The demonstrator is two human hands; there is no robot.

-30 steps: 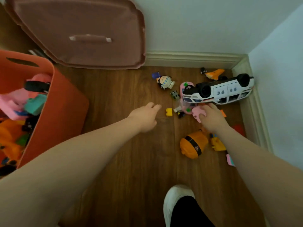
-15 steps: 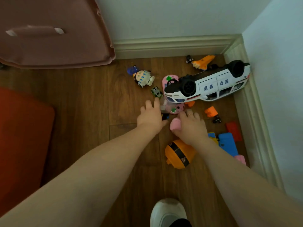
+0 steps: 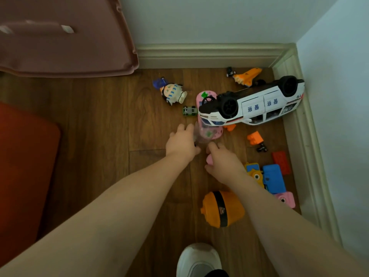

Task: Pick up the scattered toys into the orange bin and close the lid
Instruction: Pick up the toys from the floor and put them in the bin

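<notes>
Nearest my view: a white shoe (image 3: 199, 258) on the wood floor (image 3: 111, 120), then an orange round toy (image 3: 223, 208) lying on its side. Orange bin (image 3: 26, 166) sits at the left edge, only its wall showing.

Right hand (image 3: 223, 164) curls around a small pink toy (image 3: 210, 159). Left hand (image 3: 182, 143) reaches beside it, fingers extended and loose, tips at a blurred clear object (I cannot tell whether it grips anything).

Right of the hands: blue block (image 3: 274, 177), yellow camera toy (image 3: 254, 172), pink camera toy (image 3: 285, 199), red brick (image 3: 281, 161), orange block (image 3: 255, 137).

Farther: overturned white police car (image 3: 257, 104), resting on a pink board (image 3: 207, 114); small green car (image 3: 189, 110); striped figure (image 3: 172, 92); orange shuttle (image 3: 247, 75) near the corner. Pink lid (image 3: 65, 41) leans top left.
</notes>
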